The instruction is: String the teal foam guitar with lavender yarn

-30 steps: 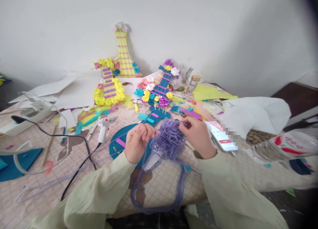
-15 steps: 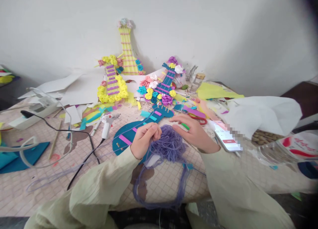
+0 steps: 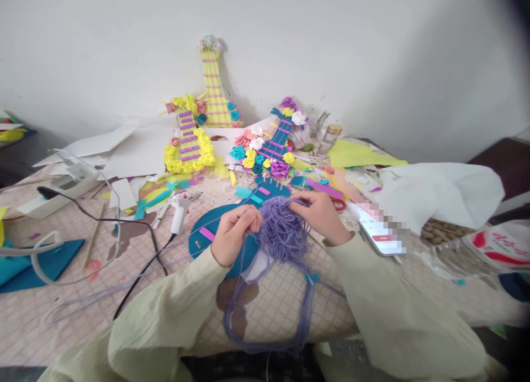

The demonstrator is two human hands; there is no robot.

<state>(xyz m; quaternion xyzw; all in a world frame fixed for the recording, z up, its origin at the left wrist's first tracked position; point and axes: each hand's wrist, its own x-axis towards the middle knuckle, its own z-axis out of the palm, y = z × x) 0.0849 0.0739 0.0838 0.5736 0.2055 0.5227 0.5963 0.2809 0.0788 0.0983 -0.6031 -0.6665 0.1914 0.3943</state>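
A loose heap of purple yarn (image 3: 285, 235) lies at the middle of the table, its loops trailing down over the front edge. My right hand (image 3: 321, 213) pinches the upper right side of this heap. Close on its left, my left hand (image 3: 236, 230) is closed in a fist, with a purple strand running from it; the fingers hide the grip itself. Partly under the yarn and my left hand is a dark blue guitar-shaped cutout (image 3: 212, 215) with purple and light blue strips and small pegs along its top end.
A white glue gun (image 3: 179, 215) with a black cord lies to the left. Decorated yellow (image 3: 212, 84) and blue guitar shapes (image 3: 278, 136) stand against the wall. Right of my hands are red-handled scissors (image 3: 340, 204), a phone (image 3: 379, 230) and a plastic bottle (image 3: 480, 249).
My right hand has come down onto the yarn and pinched it, pulling the heap up slightly. My left hand has moved slightly left and down, still closed.
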